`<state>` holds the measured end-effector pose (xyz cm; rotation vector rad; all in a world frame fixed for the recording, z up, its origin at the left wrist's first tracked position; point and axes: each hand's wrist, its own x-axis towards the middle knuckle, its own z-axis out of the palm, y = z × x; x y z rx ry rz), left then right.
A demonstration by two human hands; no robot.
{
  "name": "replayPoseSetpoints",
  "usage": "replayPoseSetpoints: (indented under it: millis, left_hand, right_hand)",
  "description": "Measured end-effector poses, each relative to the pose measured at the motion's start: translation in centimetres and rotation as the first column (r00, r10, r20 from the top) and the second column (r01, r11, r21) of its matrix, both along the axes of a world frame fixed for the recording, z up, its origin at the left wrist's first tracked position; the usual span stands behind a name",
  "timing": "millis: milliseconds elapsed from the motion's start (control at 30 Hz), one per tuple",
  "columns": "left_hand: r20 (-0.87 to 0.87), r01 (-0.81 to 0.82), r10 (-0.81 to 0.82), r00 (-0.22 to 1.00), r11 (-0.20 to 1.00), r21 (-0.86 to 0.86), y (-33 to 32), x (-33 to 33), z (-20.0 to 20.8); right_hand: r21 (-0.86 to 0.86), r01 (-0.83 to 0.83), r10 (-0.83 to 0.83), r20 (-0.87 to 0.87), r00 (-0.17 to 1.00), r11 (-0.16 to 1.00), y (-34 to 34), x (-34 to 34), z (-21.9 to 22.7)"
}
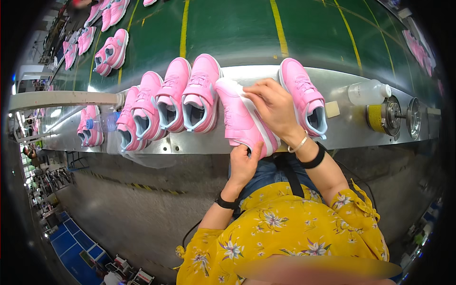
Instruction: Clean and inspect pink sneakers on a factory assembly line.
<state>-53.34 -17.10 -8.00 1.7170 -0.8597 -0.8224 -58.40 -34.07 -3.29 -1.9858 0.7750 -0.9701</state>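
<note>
A pink sneaker [239, 121] is tilted on its side over the metal ledge, its toe pointing away from me. My left hand [243, 165] grips it at the heel opening, fingers inside and thumb along the outside. At the toe, my right hand [274, 105] pinches a white piece that looks like a cloth [231, 87] against the sole's edge. Close on the left stands another pink sneaker [202, 92], and on the right a further pink sneaker [304, 95], both upright with light blue lining.
More pink sneakers [147, 102] line the ledge to the left, beside a clear bottle [107, 121]. To the right lie a cream block [332, 109], a translucent bottle [365, 92] and a yellow tape roll on a metal holder [387, 116]. Beyond runs a green belt [228, 28] carrying sneakers.
</note>
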Motion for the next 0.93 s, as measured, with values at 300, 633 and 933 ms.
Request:
replayPoseSetpoints:
  millis: [300, 633, 933]
  left_hand:
    - [-0.036, 0.006, -0.009, 0.999, 0.997, -0.071, -0.4, 0.4, 0.3]
    - [-0.008, 0.033, -0.034, 0.999, 0.994, -0.100, -1.1, 0.0, -0.3]
    - [0.083, 0.055, -0.054, 0.995, 0.998, -0.018, -1.9, 0.1, -0.3]
  right_hand:
    - [-0.133, -0.074, 0.047, -0.199, 0.979, 0.988, -0.1, 2.6, -1.8]
    - [-0.154, -0.072, 0.045, -0.175, 0.984, 0.986, -1.4, 4.0, -2.5]
    - [-0.135, -0.093, 0.078, -0.118, 0.990, 0.986, -3.4, 5.3, -3.8]
